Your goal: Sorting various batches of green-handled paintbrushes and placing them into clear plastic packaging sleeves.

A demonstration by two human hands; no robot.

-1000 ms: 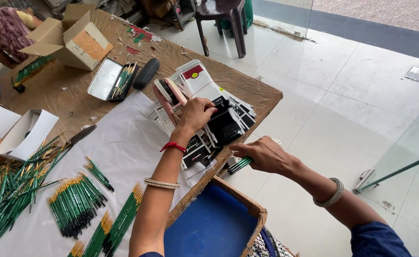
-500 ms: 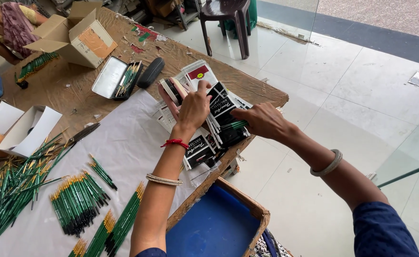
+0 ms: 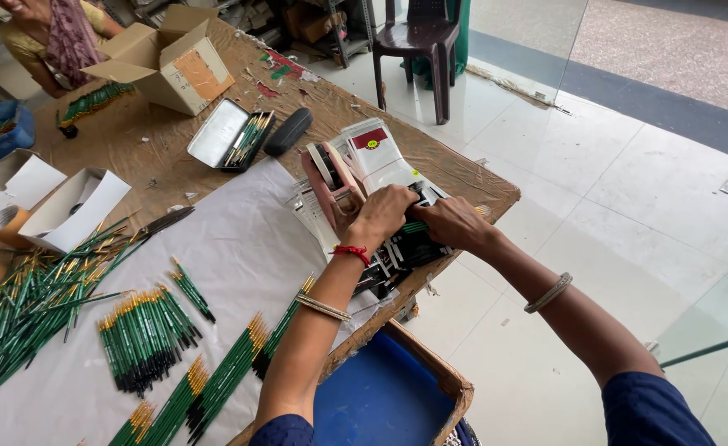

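Observation:
My left hand and my right hand meet over a stack of black printed pouches at the table's right edge. A small bundle of green pencils shows between them, gripped by the right hand, while the left hand's fingers are closed on the top pouch. A pink tape dispenser stands just left of my left hand. Behind it lie clear pouches with a red label.
Green pencil bundles and a loose pencil heap lie on white paper. Further back are an open metal tin, a black case, a cardboard box and another person. A blue-lined box sits below the table edge.
My right hand brought the green pencils from the table's edge up to the pouch stack, next to my left hand. The camera moved closer.

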